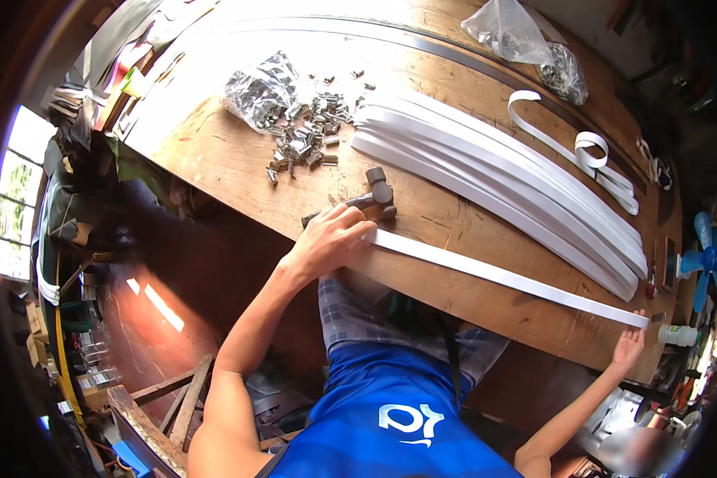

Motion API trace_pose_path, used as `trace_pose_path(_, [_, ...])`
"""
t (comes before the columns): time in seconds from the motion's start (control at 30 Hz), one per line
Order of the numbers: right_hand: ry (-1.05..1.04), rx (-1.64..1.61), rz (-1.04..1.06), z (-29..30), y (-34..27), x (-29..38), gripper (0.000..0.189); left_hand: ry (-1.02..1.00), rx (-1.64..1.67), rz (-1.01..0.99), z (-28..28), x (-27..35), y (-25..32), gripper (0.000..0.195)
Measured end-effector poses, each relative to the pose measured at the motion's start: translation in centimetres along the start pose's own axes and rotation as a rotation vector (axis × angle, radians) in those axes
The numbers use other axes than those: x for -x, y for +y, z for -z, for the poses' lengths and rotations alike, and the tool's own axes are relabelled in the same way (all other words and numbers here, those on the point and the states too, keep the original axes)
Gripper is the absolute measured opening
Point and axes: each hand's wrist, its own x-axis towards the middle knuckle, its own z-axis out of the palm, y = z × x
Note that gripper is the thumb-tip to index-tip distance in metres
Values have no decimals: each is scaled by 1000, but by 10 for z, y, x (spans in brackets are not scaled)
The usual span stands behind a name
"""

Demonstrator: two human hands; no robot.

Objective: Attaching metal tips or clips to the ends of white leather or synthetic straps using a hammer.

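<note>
A single white flat strap (490,272) stretches along the near edge of the wooden table. At its left end, my left hand (337,236) grips it with curled fingers. My right hand (630,343) holds the far right end, by the table's right corner. Directly behind my left hand lies a hammer (379,194), its handle partly covered by the fingers. Beyond the strap rests a bundle of similar white straps (490,173), side by side and overlapping. Small shiny metal clips (310,134) lie heaped left of the bundle, beside an open clear plastic bag (263,89).
The wooden table (215,146) bears a long metal strip (442,51), a curled white strap (549,140) and another plastic bag (508,36) at the back. To the right are a white bottle (676,335) and a blue fan (706,260). A wooden frame (149,427) stands low at left.
</note>
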Motion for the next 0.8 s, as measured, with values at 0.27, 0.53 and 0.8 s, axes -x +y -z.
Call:
trace_pose_path(0.27, [-7, 213, 307, -61, -15, 32, 50, -97, -42, -62, 16, -14, -4, 27])
trace_pose_path(0.53, [-153, 562, 686, -114, -8, 79, 40, 118, -12, 349, 31, -73, -103, 23])
trace_pose_path(0.8, [-319, 639, 744, -137, 7, 116, 35, 5, -184, 376, 27, -102, -163, 15])
